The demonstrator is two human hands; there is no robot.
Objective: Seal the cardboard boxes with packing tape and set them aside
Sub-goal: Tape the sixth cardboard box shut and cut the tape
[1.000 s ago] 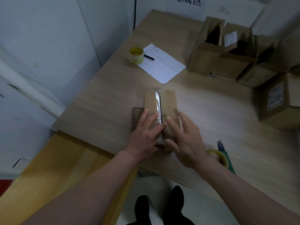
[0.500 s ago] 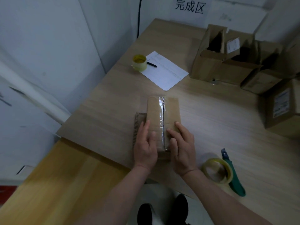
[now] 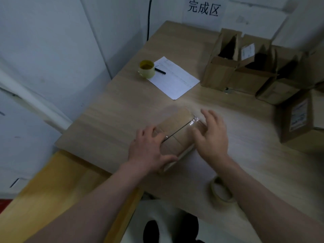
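While both of my hands are on it, the taped cardboard box [image 3: 177,135] lies skewed on the desk [image 3: 228,120], near the front edge, with a strip of clear tape running along its top seam. My left hand [image 3: 149,149] sits at the near-left end of the box, its fingers [image 3: 150,132] spread over the top and the thumb reaching along the near edge; it grips the box loosely rather than pinching it. My right hand [image 3: 212,135] rests against the far-right end, fingers nearly straight and lying flat on the cardboard, holding nothing. The frame is blurred around the box, so I cannot tell whether its underside is fully on the desk. A roll of packing tape [image 3: 221,192] lies near the front edge beside my right forearm, apart from the box. Farther back I note a sheet of paper [image 3: 175,81] with a black pen [image 3: 160,71] on it and a small yellow tape roll [image 3: 147,68] touching its corner. Open cardboard boxes [image 3: 228,67] stand grouped at the far right, with a labelled box [image 3: 296,118] nearer. A sign with printed characters [image 3: 203,9] hangs on the wall behind.
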